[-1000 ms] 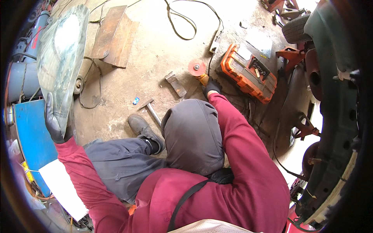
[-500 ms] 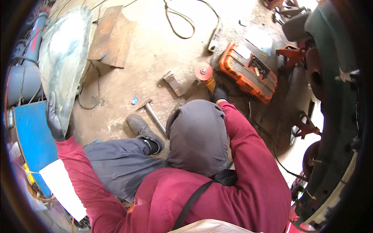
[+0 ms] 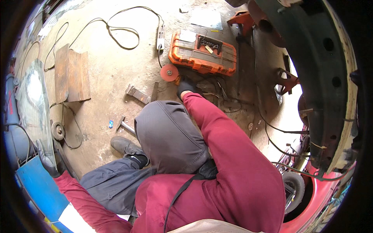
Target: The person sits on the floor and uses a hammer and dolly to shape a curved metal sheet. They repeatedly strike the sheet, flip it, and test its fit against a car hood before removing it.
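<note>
- From the view's centre, the floor (image 3: 105, 89) is brown and stained, brighter toward eleven o'clock.
- Right hand (image 3: 187, 86), at twelve: gloved fingers are clamped on the grinder (image 3: 170, 73), which lies toward eleven.
- Left hand (image 3: 47, 161), between eight and nine: fingers are clamped on the lower end of the glassy sheet (image 3: 37, 103).
- Orange toolbox (image 3: 202, 57): between twelve and one.
- Hammer (image 3: 126, 126): nine.
- Rusty metal sheet (image 3: 74, 75): ten.
- Dark vehicle body (image 3: 324, 66): two.
</note>
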Motion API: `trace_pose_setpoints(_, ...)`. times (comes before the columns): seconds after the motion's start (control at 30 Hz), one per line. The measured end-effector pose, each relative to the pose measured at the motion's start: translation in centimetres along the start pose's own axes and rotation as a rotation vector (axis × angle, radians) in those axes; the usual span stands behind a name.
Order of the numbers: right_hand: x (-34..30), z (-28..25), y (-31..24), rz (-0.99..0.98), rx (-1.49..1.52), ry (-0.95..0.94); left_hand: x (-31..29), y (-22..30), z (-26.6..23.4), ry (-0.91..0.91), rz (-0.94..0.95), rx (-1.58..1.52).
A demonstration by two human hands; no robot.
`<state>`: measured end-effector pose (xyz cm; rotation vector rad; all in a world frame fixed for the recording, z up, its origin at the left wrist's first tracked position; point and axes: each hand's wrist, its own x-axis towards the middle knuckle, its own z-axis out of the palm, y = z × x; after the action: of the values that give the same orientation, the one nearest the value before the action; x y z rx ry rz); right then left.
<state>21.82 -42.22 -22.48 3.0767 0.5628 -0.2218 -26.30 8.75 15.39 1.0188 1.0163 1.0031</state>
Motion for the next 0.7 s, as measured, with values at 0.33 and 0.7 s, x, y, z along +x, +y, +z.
trace_pose_setpoints(0.33,-6.3,-17.4,9.5,-0.497,0.426,-0.125,5.4,-10.4,-0.5,-0.2,0.079,-0.037)
trace_pose_setpoints(0.7,-9.9,-9.7,38.5,0.592,-0.002,-0.164,1.5,-15.7,3.3,-0.268,-0.213,-0.429)
